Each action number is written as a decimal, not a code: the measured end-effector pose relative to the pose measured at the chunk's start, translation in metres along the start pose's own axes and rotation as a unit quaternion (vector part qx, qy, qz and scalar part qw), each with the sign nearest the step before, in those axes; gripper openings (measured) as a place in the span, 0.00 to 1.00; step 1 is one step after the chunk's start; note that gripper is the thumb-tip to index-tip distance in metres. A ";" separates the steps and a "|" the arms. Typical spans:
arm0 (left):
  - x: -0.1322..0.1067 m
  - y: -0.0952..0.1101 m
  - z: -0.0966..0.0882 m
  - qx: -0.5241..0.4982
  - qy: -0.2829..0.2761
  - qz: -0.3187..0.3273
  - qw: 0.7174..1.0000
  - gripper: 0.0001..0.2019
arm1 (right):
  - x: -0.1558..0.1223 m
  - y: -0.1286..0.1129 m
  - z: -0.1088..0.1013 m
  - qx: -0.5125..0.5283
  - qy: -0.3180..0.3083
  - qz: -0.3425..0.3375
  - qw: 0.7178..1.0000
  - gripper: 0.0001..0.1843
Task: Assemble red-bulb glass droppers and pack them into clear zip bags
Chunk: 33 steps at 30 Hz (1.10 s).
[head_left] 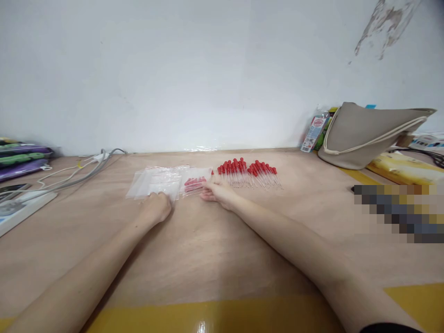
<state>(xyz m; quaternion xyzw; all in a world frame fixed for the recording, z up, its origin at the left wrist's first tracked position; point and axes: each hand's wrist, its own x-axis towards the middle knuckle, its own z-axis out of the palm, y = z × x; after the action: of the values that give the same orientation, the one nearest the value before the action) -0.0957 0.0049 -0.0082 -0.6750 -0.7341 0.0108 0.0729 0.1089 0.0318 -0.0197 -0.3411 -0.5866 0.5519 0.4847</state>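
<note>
Clear flat plastic bags [152, 178] lie overlapping on the brown table covering. My left hand [157, 206] is closed at their near edge, fingertips curled under and partly hidden, gripping a bag there. Just to the right is a clear bag of red-bulbed droppers [194, 181], pinched at its right side by my right hand [220, 190]. Beyond and right of that hand, loose droppers with red rubber bulbs [236, 166] and thin clear stems lie in two clusters, bulbs toward the wall.
White and grey cables [78, 171] and a power strip [27, 210] are at the left, near purple and green packages [26, 159]. At the right stand a grey bag [364, 132] and a bottle [315, 129], with a yellow packet [405, 171] in front.
</note>
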 end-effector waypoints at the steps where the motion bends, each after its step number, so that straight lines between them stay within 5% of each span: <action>1: 0.000 -0.001 -0.004 -0.001 0.005 0.005 1.000 0.19 | -0.008 0.000 -0.008 -0.019 0.009 0.023 1.000 0.12; 4: -0.005 0.003 -0.018 -0.001 0.056 0.010 0.998 0.20 | -0.034 -0.006 -0.040 -0.155 0.070 0.021 0.985 0.10; 6: -0.012 0.013 -0.028 -0.014 0.121 0.031 0.992 0.22 | -0.048 -0.012 -0.066 -0.329 0.114 -0.067 0.935 0.09; 8: -0.023 0.028 -0.033 -0.071 0.194 0.123 0.971 0.22 | -0.055 -0.019 -0.091 -0.462 0.150 -0.094 0.869 0.08; 10: -0.036 0.045 -0.035 -0.137 0.175 0.265 0.938 0.22 | -0.053 -0.024 -0.113 -0.544 0.193 -0.059 0.814 0.08; 13: -0.054 0.067 -0.032 -0.174 0.069 0.421 0.888 0.21 | -0.041 -0.029 -0.131 -0.597 0.231 0.021 0.768 0.09; 16: -0.065 0.078 -0.026 -0.186 0.004 0.479 0.858 0.22 | -0.025 -0.030 -0.135 -0.605 0.237 0.078 0.756 0.10; 23: -0.070 0.078 -0.021 -0.236 -0.041 0.445 0.863 0.22 | 0.008 -0.029 -0.129 -0.595 0.239 0.158 0.751 0.11; 29: -0.069 0.078 -0.022 -0.281 -0.013 0.425 0.860 0.20 | 0.012 -0.039 -0.134 -0.575 0.233 0.157 0.768 0.08; 33: -0.065 0.076 -0.021 -0.236 -0.042 0.431 0.870 0.20 | -0.005 -0.048 -0.142 -0.545 0.231 0.115 0.798 0.12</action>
<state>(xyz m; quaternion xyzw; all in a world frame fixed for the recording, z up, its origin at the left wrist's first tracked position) -0.0132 -0.0546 -0.0017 -0.9205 -0.3531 -0.1039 -0.1311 0.2512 0.0647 0.0155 -0.7312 -0.6175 0.0978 0.2729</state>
